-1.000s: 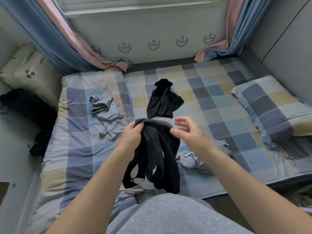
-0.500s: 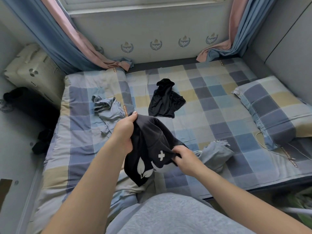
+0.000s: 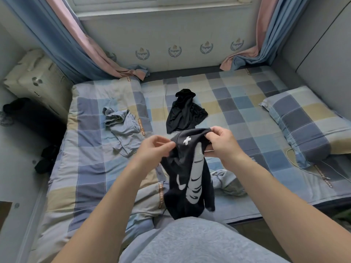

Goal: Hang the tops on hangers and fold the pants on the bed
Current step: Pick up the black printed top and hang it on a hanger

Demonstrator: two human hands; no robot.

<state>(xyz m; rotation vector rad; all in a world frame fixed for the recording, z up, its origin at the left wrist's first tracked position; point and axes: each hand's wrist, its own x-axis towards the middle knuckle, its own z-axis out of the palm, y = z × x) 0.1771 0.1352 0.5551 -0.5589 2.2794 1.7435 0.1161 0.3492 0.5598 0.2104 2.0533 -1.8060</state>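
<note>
Black printed garment, held over bed
Right grip moved from hem to pinch top edge, left grip pinching alongside; cloth now hangs ready for sorting

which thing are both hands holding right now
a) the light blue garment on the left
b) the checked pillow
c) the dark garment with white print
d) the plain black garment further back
c: the left hand and right hand both pinch the top edge of the dark garment with white print, which hangs over the bed.
</note>
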